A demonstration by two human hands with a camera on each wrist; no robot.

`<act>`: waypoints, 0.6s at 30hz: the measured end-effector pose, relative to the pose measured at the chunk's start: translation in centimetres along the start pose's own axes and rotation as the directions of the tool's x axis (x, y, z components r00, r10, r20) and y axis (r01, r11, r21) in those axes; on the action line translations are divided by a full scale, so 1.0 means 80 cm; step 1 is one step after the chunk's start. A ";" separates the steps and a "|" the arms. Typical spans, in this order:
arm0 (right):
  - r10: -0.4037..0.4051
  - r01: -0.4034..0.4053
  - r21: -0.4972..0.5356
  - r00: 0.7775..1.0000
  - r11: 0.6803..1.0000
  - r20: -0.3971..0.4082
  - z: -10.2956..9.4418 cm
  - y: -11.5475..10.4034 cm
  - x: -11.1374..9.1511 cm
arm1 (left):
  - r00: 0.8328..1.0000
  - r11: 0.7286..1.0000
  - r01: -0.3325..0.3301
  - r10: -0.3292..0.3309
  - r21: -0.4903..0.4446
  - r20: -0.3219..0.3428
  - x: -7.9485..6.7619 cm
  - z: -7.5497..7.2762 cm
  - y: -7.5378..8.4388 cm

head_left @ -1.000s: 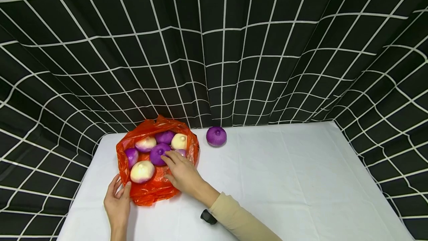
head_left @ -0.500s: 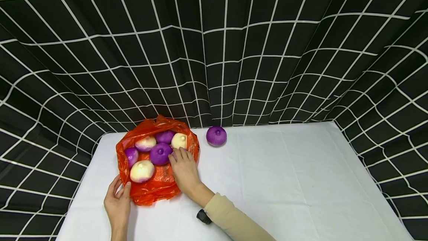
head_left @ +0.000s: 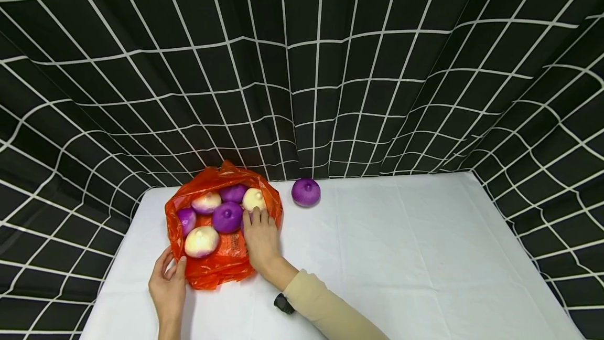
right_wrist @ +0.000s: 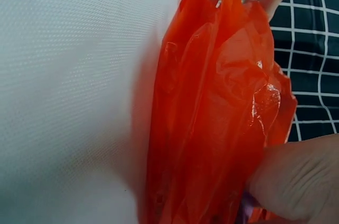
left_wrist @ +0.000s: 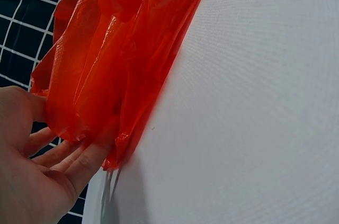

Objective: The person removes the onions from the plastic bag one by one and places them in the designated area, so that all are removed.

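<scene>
So the mostly covered onion I'm watching is inside the right side of the orange-red bag, under the right hand, whose fingers are bent over and around it (tips hidden, so I can't tell how firm that is). A plain purple onion sits just left of it, and a cream onion is right behind the fingers. My left hand pinches the bag's near-left edge between thumb and fingers, near the front white-and-purple onion. Outside the bag, a loose purple onion rests on the white tablecloth, close to the black gridded curtain.
</scene>
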State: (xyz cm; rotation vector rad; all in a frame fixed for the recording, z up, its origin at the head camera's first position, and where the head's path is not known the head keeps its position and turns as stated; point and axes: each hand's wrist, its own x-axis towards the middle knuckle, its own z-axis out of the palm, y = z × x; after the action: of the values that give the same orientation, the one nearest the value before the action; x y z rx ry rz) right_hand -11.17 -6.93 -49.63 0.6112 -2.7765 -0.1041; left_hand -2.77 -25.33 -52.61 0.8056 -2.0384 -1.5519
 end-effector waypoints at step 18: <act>-0.043 0.044 0.293 0.999 0.955 -0.009 -0.015 0.009 -0.008 | 1.000 1.000 0.013 -0.013 -0.005 0.013 0.000 -0.001 0.002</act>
State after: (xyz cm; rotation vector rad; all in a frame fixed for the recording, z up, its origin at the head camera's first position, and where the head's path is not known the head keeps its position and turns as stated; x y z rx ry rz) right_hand -10.53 -6.05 -48.56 0.7426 -2.7979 0.3062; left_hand -2.73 -25.38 -52.43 0.8111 -2.0417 -1.5723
